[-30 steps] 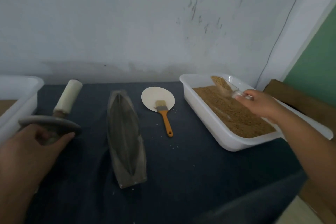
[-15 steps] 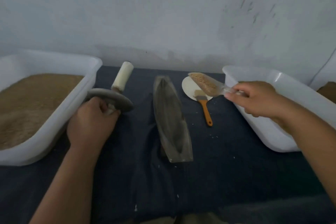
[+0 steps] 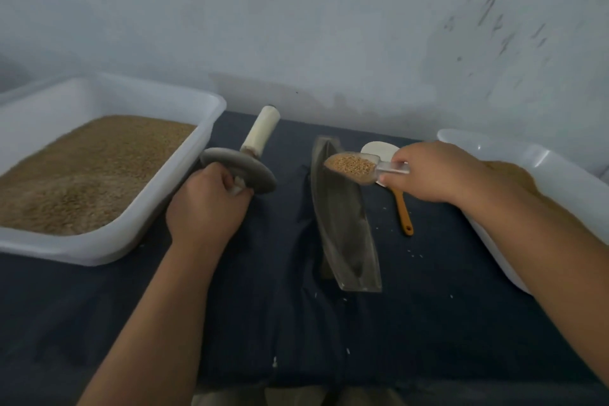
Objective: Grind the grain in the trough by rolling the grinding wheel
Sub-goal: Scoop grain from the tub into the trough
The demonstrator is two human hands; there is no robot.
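A grey boat-shaped trough point(image 3: 346, 224) lies lengthwise in the middle of the dark cloth, and I see no grain inside it. My right hand point(image 3: 431, 171) pinches the handle of a clear scoop point(image 3: 354, 168) full of brown grain, held over the trough's far end. Left of the trough lies the grinding wheel point(image 3: 242, 170), a grey disc on an axle with a cream handle point(image 3: 260, 130) pointing away. My left hand point(image 3: 206, 208) grips the wheel's near handle, which is hidden in my fist.
A white tub point(image 3: 108, 241) heaped with grain stands at the left. A second white tub point(image 3: 540, 171) holding grain is at the right. A cream disc point(image 3: 379, 150) and an orange-handled brush point(image 3: 403, 212) lie right of the trough. Loose grains dot the cloth point(image 3: 296, 323).
My right hand lifted the filled scoop out of the right tub and carried it left over the trough. My view swung left. The left hand kept its grip on the wheel.
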